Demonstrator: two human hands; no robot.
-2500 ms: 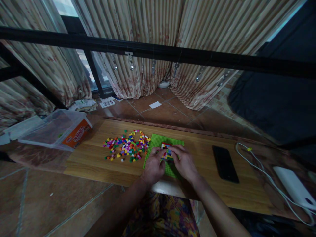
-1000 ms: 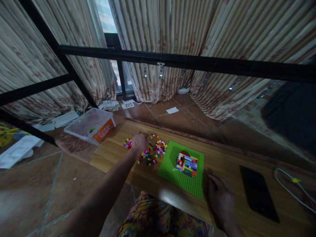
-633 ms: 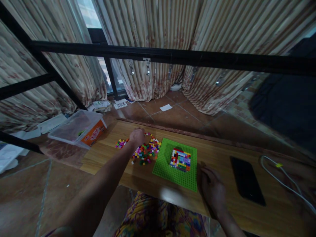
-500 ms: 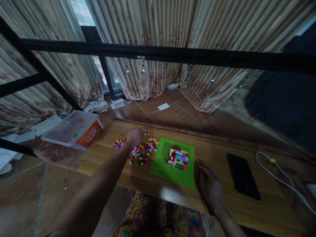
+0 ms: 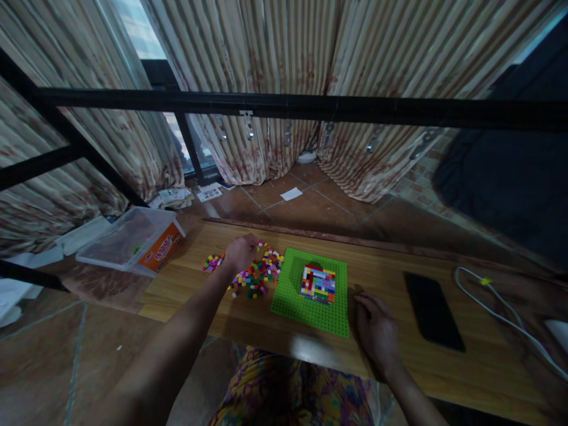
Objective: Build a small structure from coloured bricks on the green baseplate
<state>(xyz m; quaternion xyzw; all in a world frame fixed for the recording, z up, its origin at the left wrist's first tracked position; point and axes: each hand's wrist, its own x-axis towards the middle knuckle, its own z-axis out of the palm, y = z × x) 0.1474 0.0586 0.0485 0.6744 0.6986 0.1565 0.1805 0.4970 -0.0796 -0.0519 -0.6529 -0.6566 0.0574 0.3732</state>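
Observation:
My left hand (image 5: 242, 251) reaches over the far side of a loose pile of small coloured toy bricks (image 5: 255, 275). Its fingertips are drawn together at the bricks, and whatever lies between them is too small to make out. To the right of the pile lies a green baseplate (image 5: 284, 302), bearing a flat, many-coloured patch of bricks (image 5: 318, 284). My right hand (image 5: 377, 325) rests on the table beside the plate's right edge. Its fingers are loosely bent and slightly apart, with nothing visible in them.
The wooden table (image 5: 377, 266) carries a black phone (image 5: 433, 310) and a white cable (image 5: 501, 305) at the right. A clear plastic box (image 5: 128, 242) with an orange label stands at the left. Beyond the table runs a black metal rail (image 5: 284, 105) before striped curtains (image 5: 284, 47).
The view has shifted slightly. My left hand has stayed over the bricks, its fingers moving a little at the far side of the pile. My right hand keeps its place.

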